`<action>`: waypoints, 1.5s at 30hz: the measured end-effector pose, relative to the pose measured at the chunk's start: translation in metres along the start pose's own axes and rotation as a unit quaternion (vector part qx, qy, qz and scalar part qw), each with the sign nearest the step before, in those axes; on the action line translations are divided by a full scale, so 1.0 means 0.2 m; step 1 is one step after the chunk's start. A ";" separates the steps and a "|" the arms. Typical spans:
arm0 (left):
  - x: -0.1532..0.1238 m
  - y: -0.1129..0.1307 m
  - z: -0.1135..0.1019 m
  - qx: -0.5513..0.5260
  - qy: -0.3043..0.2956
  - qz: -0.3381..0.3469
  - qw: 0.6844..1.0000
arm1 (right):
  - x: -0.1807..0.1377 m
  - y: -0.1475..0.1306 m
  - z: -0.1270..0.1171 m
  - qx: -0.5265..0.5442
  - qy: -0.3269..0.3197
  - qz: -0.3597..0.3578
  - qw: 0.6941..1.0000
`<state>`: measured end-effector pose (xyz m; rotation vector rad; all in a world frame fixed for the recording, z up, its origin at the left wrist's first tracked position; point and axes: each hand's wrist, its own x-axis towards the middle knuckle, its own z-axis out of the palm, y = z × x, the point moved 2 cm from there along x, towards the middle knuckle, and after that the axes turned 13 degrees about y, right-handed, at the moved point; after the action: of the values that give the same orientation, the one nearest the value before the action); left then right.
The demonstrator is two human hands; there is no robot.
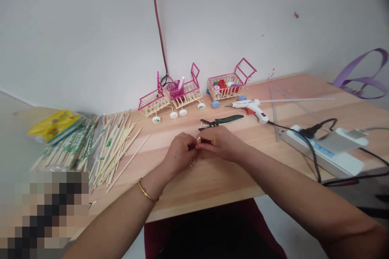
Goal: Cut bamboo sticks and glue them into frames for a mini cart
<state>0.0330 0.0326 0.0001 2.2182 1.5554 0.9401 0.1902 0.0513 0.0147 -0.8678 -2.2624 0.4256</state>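
Observation:
My left hand (181, 153) and my right hand (222, 144) meet over the middle of the table, fingers pinched together. Between them is a small bundle of short wooden sticks (199, 141), its upper ends showing at the right fingertips. The lower ends poke out beneath my left fingers; the middle is hidden. Just beyond my right hand lies a pair of green-handled cutters (228, 119). A white hot glue gun (254, 109) with an orange trigger rests farther right, its nozzle pointing left.
Miniature stick carts (190, 93) with pink trim stand along the wall; another cart (226, 87) holds bottle caps. Loose wooden sticks (117, 156) and bagged sticks (68, 145) cover the left side, beside a yellow packet (56, 126). A power strip (322, 149) with cables occupies the right.

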 end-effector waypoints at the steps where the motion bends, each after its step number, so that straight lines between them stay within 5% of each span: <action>1: 0.00 0.00 0.00 -0.003 0.001 0.003 1.000 | 0.00 0.00 0.00 -0.002 0.000 -0.001 1.000; 9: -0.01 0.02 -0.02 -0.154 0.026 0.010 0.988 | 0.00 0.02 -0.02 0.034 0.031 0.010 0.999; 33: -0.01 -0.03 0.05 0.032 -0.011 0.127 0.991 | -0.03 0.02 0.00 0.008 0.030 -0.010 0.999; 40: -0.02 -0.03 0.04 -0.036 0.009 0.077 0.996 | -0.03 0.02 0.00 -0.005 0.038 -0.006 0.999; 45: -0.03 0.00 0.00 -0.203 0.028 0.010 0.979 | -0.03 0.00 -0.03 0.020 0.085 0.026 0.996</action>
<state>0.0317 0.0273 -0.0025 1.9357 1.2274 1.2122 0.1969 0.0476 0.0162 -0.9094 -2.0735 0.4025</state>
